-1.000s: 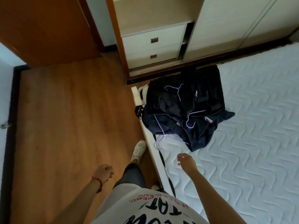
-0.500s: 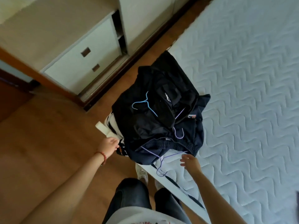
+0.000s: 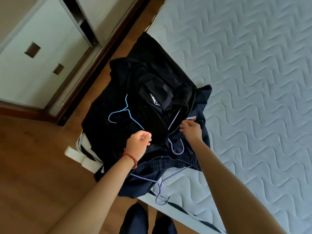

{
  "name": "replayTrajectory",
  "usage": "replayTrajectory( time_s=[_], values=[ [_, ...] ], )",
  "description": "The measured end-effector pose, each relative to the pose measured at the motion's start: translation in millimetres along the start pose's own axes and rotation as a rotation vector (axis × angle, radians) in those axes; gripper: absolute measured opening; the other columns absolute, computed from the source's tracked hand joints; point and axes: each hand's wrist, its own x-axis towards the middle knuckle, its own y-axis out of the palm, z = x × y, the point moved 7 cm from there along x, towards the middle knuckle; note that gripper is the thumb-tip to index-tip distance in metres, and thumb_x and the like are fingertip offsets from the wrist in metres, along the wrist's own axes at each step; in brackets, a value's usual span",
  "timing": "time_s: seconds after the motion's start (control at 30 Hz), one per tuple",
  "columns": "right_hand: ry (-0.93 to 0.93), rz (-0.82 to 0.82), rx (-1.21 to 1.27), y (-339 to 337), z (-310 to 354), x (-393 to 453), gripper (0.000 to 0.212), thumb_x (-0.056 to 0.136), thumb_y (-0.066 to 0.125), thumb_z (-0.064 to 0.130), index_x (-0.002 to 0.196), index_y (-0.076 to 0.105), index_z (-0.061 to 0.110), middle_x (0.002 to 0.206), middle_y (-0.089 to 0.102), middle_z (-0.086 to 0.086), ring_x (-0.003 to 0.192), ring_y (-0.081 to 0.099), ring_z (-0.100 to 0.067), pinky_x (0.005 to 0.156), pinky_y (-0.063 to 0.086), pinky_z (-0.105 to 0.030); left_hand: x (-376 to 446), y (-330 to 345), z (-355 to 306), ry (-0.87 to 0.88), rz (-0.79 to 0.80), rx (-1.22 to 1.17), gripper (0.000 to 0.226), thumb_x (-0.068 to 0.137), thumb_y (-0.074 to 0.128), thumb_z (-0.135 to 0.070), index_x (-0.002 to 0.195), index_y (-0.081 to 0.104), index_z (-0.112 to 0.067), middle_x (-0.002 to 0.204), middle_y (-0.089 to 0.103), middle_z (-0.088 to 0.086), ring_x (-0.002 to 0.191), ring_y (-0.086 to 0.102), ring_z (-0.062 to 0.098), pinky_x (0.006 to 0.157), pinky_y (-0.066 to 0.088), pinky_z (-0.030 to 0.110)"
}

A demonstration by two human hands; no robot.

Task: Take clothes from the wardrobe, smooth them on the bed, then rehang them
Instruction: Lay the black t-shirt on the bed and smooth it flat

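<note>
A pile of dark clothes on hangers lies on the near corner of the bed (image 3: 253, 98). On top is a black garment (image 3: 152, 92) with a light blue hanger (image 3: 118, 112) lying across it. Beneath it a navy garment (image 3: 168, 163) with an elastic waistband shows, along with a purple hanger hook (image 3: 177, 149) and a second purple hanger (image 3: 160, 184) that hangs over the bed edge. My left hand (image 3: 138, 144) is closed on the black garment's near edge. My right hand (image 3: 191, 130) rests on the pile by a purple hanger arm, fingers bent down.
The wardrobe's white drawers (image 3: 33, 65) and dark wooden base stand at the upper left, across a narrow strip of wooden floor (image 3: 33, 166). The quilted white mattress stretches off to the right. My legs stand at the bed's corner.
Both hands have moved up from the bed's edge onto the pile, the left one closing on the black garment. The view has leaned in closer over the clothes.
</note>
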Motion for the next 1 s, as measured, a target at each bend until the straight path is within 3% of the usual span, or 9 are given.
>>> replayTrajectory(
  time_s=[0.13,0.2,0.27,0.33,0.5,0.6,0.7,0.83,1.0],
  values=[
    [0.026,0.060,-0.063,33,0,25,0.025,0.090,0.049,0.017,0.105,0.066,0.007,0.088,0.067,-0.008,0.077,0.062,-0.019,0.066,0.051,-0.029,12,-7,12,-0.032,-0.163,-0.030,0.011,0.089,0.051,-0.017,0.086,0.062,-0.018,0.084,0.067,0.001,0.069,0.063,0.008,0.066,0.051,0.023],
    [0.055,0.028,-0.084,41,-4,34,0.024,0.090,0.051,0.020,0.100,0.067,0.006,0.092,0.069,-0.013,0.083,0.065,-0.025,0.071,0.052,-0.033,19,-24,25,-0.111,-0.331,-0.032,0.014,0.089,0.052,-0.018,0.093,0.063,-0.011,0.091,0.069,0.007,0.068,0.063,0.013,0.071,0.056,0.031],
    [0.076,0.009,-0.087,45,-8,40,0.023,0.089,0.054,0.022,0.097,0.066,0.004,0.095,0.069,-0.015,0.089,0.065,-0.029,0.079,0.053,-0.036,30,-36,38,-0.225,-0.414,-0.129,0.024,0.089,0.053,-0.019,0.105,0.061,-0.003,0.096,0.067,0.011,0.065,0.062,0.013,0.059,0.058,0.027],
    [0.079,0.028,-0.091,49,-11,44,0.018,0.087,0.058,0.021,0.087,0.063,0.004,0.085,0.070,-0.014,0.082,0.067,-0.029,0.081,0.054,-0.038,44,-34,45,-0.327,-0.368,-0.247,0.032,0.090,0.053,-0.022,0.113,0.058,0.000,0.097,0.064,0.011,0.065,0.061,0.012,0.050,0.054,0.018],
    [0.076,0.071,-0.038,48,-17,44,0.028,0.087,0.059,0.013,0.060,0.057,0.014,0.052,0.061,-0.003,0.048,0.059,-0.016,0.069,0.059,-0.037,67,-8,31,-0.468,-0.166,-0.538,0.028,0.092,0.051,-0.017,0.112,0.054,0.003,0.087,0.064,0.009,0.089,0.061,0.023,0.079,0.049,0.033],
    [0.056,0.070,-0.039,44,-13,37,0.027,0.087,0.057,0.010,0.061,0.059,0.016,0.053,0.060,0.001,0.045,0.057,-0.011,0.064,0.058,-0.033,68,-7,19,-0.425,-0.190,-0.585,0.014,0.093,0.049,-0.011,0.094,0.058,0.000,0.074,0.062,0.006,0.073,0.062,0.017,0.080,0.049,0.033],
    [0.045,0.075,-0.026,36,-11,25,0.015,0.086,0.054,0.010,0.075,0.064,0.014,0.062,0.064,0.001,0.055,0.061,-0.014,0.069,0.056,-0.034,61,-19,4,-0.305,-0.266,-0.582,0.018,0.092,0.050,-0.010,0.075,0.057,-0.010,0.069,0.061,0.005,0.062,0.063,0.012,0.076,0.055,0.031],
    [0.001,0.048,0.018,18,8,1,0.013,0.088,0.053,0.016,0.089,0.066,0.013,0.073,0.066,0.001,0.067,0.063,-0.012,0.074,0.053,-0.033,35,-47,-39,-0.022,-0.328,-0.444,0.022,0.091,0.050,-0.007,0.071,0.056,-0.013,0.061,0.054,0.005,0.047,0.065,0.006,0.051,0.054,0.016],
    [-0.154,0.037,0.055,-5,68,-36,0.015,0.091,0.051,0.020,0.094,0.064,0.013,0.083,0.066,0.000,0.067,0.060,-0.005,0.067,0.049,-0.023,-11,-86,-93,0.242,-0.389,-0.228,0.016,0.092,0.044,-0.003,0.085,0.058,-0.006,0.057,0.049,0.004,0.045,0.063,0.003,0.049,0.052,0.013]
  ],
)
